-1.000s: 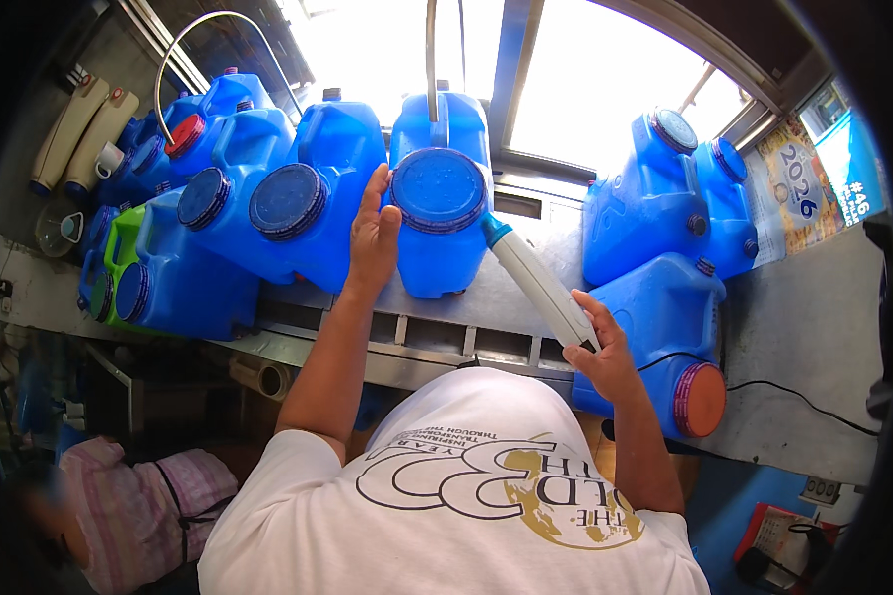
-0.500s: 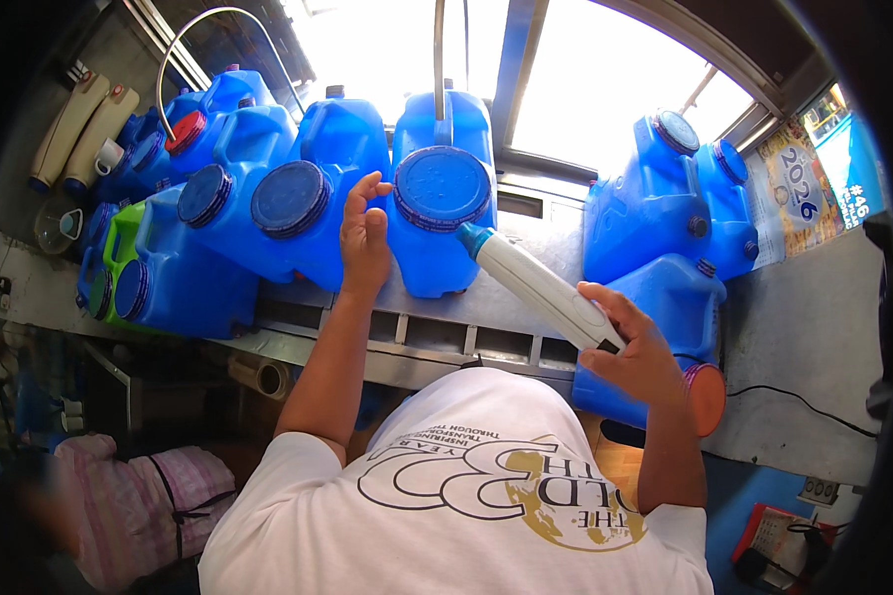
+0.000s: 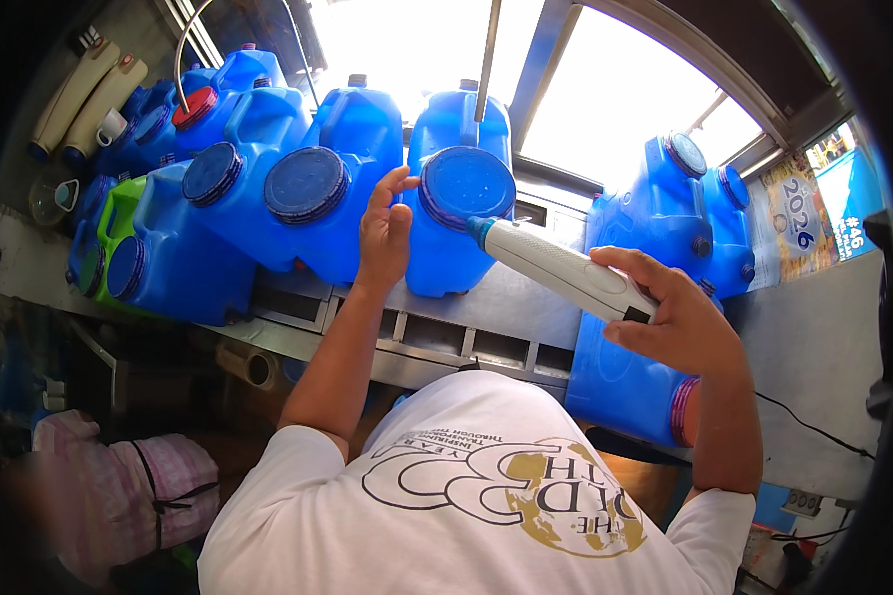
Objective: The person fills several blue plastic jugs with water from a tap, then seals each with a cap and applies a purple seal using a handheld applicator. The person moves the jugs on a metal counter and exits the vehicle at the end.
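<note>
My right hand (image 3: pixel 683 309) grips a long white hand-held tool (image 3: pixel 556 266) with a teal tip; its exact kind does not show. The tip meets the lower edge of a round blue lid (image 3: pixel 469 185), though whether it touches I cannot tell. This lid, ringed by a purple band, closes a blue water jug (image 3: pixel 453 266) standing on the metal counter. My left hand (image 3: pixel 385 233) is raised at the left side of the lid, thumb up and fingers apart, holding nothing. Its fingertips are close to the lid's rim.
More blue jugs (image 3: pixel 332 233) stand to the left, beside a green one (image 3: pixel 121 223). Several others (image 3: pixel 640 223) are at the right. Two beige tools (image 3: pixel 74 94) hang at the far left. A metal counter edge (image 3: pixel 397 362) with slots runs before me.
The tool's tip has shifted slightly left along the lid's lower edge, and the tool lies flatter. My right hand has moved right and up. The whole view has shifted a little.
</note>
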A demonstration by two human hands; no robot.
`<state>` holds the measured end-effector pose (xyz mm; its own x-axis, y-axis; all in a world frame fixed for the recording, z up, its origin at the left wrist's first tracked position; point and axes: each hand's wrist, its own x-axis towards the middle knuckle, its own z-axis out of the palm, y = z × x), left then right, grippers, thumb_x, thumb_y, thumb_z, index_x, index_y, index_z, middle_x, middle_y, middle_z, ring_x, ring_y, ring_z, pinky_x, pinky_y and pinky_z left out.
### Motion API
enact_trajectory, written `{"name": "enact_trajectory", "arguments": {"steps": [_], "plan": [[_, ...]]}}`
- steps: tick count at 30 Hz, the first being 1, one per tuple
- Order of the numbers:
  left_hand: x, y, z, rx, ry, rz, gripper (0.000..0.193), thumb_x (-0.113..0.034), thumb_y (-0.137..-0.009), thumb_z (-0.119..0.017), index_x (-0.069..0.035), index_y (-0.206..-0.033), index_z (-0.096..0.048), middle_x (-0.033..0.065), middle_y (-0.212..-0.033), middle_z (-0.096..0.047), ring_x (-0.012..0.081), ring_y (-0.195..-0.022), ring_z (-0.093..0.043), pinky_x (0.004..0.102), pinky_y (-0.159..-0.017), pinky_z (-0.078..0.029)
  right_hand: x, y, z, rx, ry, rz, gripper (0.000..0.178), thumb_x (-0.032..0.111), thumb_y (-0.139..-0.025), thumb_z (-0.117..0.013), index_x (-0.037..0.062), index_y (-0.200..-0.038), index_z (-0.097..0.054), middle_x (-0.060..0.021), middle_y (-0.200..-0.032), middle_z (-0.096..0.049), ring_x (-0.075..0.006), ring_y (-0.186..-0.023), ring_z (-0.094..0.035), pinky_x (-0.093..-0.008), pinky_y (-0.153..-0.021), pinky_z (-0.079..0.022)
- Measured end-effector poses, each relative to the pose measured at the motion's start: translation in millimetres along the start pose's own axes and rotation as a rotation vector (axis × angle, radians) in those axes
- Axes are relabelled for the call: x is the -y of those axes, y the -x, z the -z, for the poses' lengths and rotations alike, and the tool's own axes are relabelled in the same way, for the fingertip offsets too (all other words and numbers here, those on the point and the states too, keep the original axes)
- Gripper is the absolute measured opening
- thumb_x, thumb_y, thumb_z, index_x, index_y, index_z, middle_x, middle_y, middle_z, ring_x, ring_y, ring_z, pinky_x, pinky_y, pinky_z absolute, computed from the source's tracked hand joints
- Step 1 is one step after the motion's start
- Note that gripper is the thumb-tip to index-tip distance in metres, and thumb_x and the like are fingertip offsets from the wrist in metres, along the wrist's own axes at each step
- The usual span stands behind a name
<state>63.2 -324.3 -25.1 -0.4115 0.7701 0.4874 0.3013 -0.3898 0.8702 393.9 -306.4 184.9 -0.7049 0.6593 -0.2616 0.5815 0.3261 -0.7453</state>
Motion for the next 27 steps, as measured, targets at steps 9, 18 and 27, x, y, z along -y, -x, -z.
{"name": "enact_trajectory", "arguments": {"steps": [9,18,27], "plan": [[-1.9,0.1,2.6,0.049,-0.046,-0.012,0.089,-0.076,-0.093,-0.035,-0.005,-0.146,-0.044,0.0132,-0.135,-0.058,0.0237,-0.129,-0.049,0.0409,-0.114,-0.030,25.4,-10.8,10.5,0.035,0.126,0.029,0.074,0.002,-0.072,-0.073,0.0112,-0.142,-0.050,-0.0123,-0.097,-0.068,-0.0168,-0.085,-0.068,-0.0315,-0.080,-0.054],[5.6,-5.8,9.2,0.070,-0.044,-0.027,0.087,-0.078,-0.091,-0.038,-0.012,-0.146,-0.046,0.0115,-0.131,-0.061,0.0277,-0.129,-0.051,0.0429,-0.110,-0.036,36.2,-22.3,8.3,0.024,0.211,0.131,0.067,0.011,-0.076,-0.073,0.0098,-0.139,-0.052,-0.0179,-0.095,-0.070,-0.0192,-0.066,-0.068,-0.0318,-0.068,-0.055],[7.5,-5.1,11.5,0.082,0.018,-0.021,0.084,-0.077,-0.091,-0.039,-0.012,-0.143,-0.049,0.0106,-0.128,-0.062,0.0265,-0.125,-0.053,0.0414,-0.108,-0.038,57.0,-36.1,8.7,0.035,0.309,0.112,0.065,0.015,-0.075,-0.073,0.0088,-0.136,-0.054,-0.0192,-0.095,-0.071,-0.0204,-0.065,-0.068,-0.0329,-0.066,-0.054]]}}
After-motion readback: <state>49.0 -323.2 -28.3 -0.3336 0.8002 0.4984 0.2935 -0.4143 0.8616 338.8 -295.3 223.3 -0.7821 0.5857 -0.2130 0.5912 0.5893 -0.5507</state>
